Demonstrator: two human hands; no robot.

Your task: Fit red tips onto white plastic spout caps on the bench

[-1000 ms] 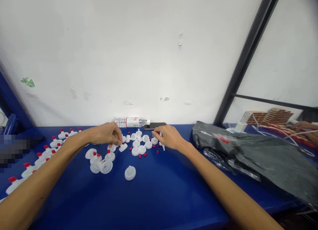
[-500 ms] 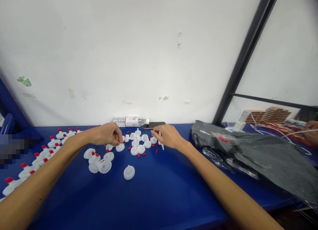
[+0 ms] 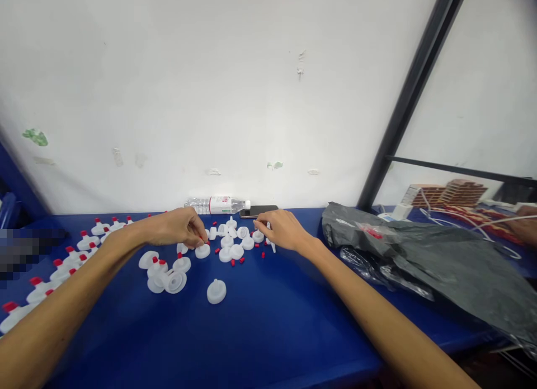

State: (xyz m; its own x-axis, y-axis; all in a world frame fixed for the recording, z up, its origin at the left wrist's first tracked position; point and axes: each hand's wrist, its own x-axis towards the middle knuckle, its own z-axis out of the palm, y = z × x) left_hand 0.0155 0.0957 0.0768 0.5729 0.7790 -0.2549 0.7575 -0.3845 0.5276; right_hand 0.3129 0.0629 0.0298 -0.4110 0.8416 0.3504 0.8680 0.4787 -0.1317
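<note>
My left hand (image 3: 178, 226) is curled, its fingertips pinched over a white plastic cap (image 3: 202, 251) on the blue table (image 3: 268, 316). My right hand (image 3: 281, 229) is pinched at the right edge of a cluster of white caps (image 3: 235, 240), holding something small I cannot make out. Tiny red plugs (image 3: 237, 261) lie scattered among the caps. A lone white cap (image 3: 216, 291) lies nearer me. More caps, some with red plugs fitted (image 3: 165, 271), sit below my left hand.
Rows of white caps with red tops (image 3: 62, 260) fill the table's left side. A water bottle (image 3: 216, 205) and a phone (image 3: 258, 211) lie against the wall. A dark plastic bag (image 3: 423, 254) covers the right side. Another person's hand (image 3: 522, 226) shows at far right.
Both hands have stayed at the cap cluster with only small finger movements. The camera has drifted slightly, and the other person's hand at far right has shifted.
</note>
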